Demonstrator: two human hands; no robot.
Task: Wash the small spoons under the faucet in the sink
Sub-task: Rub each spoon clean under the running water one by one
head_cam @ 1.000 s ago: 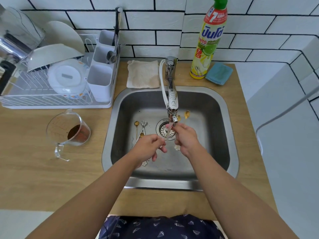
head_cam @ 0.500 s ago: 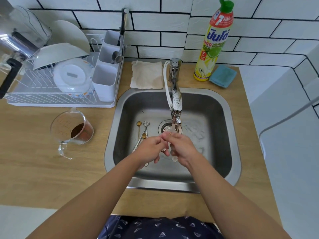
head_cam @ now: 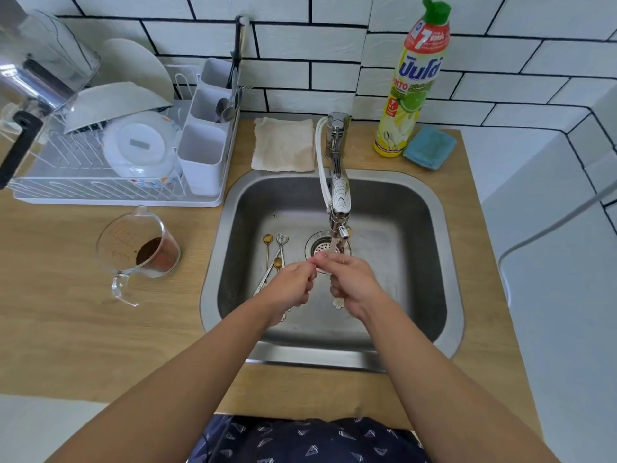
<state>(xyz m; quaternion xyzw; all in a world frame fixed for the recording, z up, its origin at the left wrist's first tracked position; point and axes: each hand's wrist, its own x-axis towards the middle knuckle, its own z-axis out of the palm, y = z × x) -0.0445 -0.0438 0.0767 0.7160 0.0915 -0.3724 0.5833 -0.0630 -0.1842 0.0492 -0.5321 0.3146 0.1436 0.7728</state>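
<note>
Water runs from the faucet (head_cam: pixel 339 208) onto my fingers above the drain (head_cam: pixel 317 246) of the steel sink (head_cam: pixel 444 262). My right hand (head_cam: pixel 354 284) is closed on a small spoon whose white flower-shaped handle end (head_cam: pixel 338 303) pokes out below the palm. My left hand (head_cam: pixel 295 285) meets it fingertip to fingertip, pinching the spoon's upper end; the bowl is hidden. Several small spoons (head_cam: pixel 275 259), gold and silver, lie on the sink floor to the left of my left hand.
A dish rack (head_cam: pixel 110 192) with bowls and a cutlery holder stands at the back left. A glass measuring cup (head_cam: pixel 140 252) with brown residue sits left of the sink. Behind the sink are a folded cloth (head_cam: pixel 283 145), a dish soap bottle (head_cam: pixel 409 95) and a blue sponge (head_cam: pixel 429 147).
My two hands have come together under the stream. The gold spoon bowls held up near the spout a second ago are now hidden inside my fingers.
</note>
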